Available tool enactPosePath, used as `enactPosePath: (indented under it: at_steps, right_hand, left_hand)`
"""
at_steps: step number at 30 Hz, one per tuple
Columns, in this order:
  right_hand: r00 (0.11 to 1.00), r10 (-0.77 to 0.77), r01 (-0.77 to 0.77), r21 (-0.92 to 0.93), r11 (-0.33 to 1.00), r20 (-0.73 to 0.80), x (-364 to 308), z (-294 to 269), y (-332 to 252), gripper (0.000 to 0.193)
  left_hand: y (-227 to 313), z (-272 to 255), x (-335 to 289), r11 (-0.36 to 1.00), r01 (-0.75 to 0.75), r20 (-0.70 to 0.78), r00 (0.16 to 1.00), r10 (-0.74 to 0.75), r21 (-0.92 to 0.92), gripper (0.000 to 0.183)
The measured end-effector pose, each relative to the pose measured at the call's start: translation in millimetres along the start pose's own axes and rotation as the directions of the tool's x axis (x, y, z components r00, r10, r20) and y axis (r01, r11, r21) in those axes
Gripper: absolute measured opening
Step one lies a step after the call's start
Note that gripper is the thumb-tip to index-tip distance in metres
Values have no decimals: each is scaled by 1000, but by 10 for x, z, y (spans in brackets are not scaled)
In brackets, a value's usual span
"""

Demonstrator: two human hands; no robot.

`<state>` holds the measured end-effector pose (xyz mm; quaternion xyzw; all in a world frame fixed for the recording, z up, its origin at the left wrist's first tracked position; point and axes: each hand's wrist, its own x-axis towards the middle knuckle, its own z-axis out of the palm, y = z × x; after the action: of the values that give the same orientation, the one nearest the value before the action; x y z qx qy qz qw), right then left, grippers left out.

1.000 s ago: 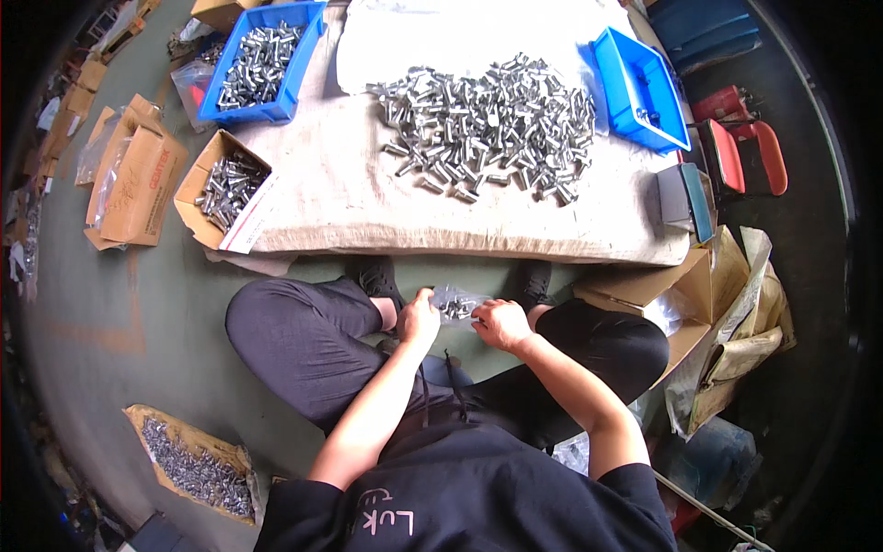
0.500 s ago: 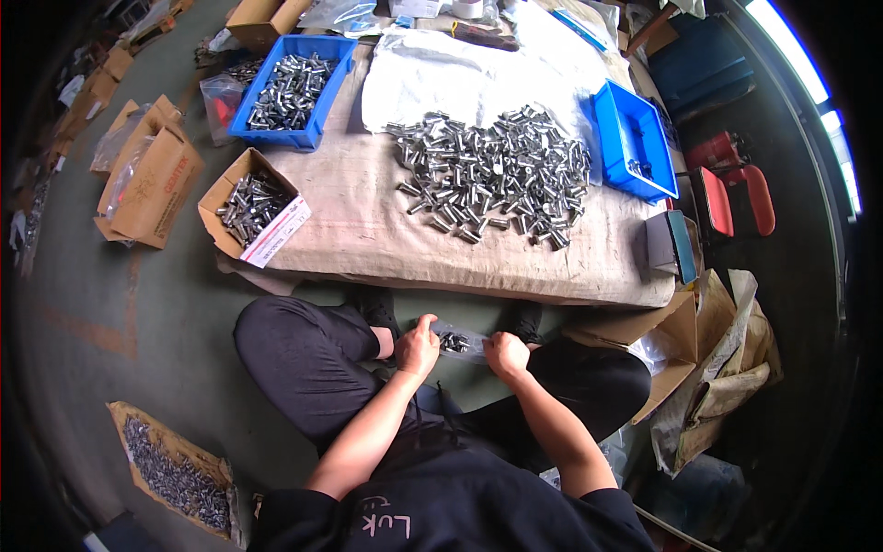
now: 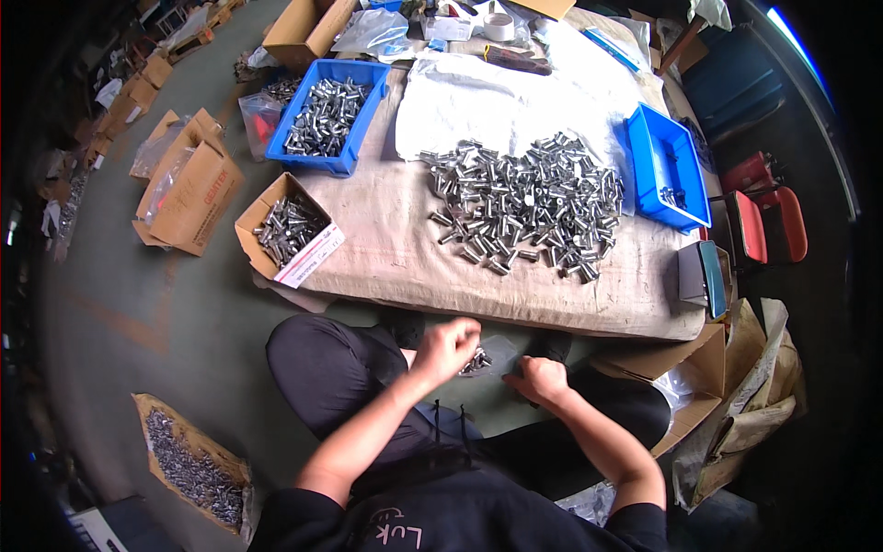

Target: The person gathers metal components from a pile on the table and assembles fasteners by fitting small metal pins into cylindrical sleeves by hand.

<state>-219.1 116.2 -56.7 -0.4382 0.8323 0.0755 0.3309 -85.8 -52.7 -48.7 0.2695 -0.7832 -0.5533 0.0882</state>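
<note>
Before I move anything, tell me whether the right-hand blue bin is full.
No, the blue bin holds only a few parts.

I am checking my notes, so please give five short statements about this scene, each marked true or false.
The clear plastic bag with small metal parts shows between the left hand and right hand. True.

Loose silver metal pieces lie between the left blue plastic bin and right blue plastic bin. True.

The left blue plastic bin is empty. False: it holds many metal pieces.

The right hand touches the loose silver metal pieces. False: it is near the bag.

The brown cardboard box at the beige-covered table's near left corner contains metal pieces. True.
</note>
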Motion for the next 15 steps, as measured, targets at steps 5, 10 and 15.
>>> enactPosePath:
  at_steps: [5,10,15]
  right_hand:
    - [946,-307,315,72,946,-108,-149,-451,114,33]
    - [896,-393,389,-59,919,-206,-42,-432,183,28]
    - [838,-516,500,-130,856,-176,-106,-543,160,26]
  left_hand:
    - [201,-752,1245,919,-231,-413,839,354,320,16]
    - [-67,-838,2348,754,-89,-406,798,445,651,37]
    - [-71,-705,2629,696,95,-468,802,370,712,32]
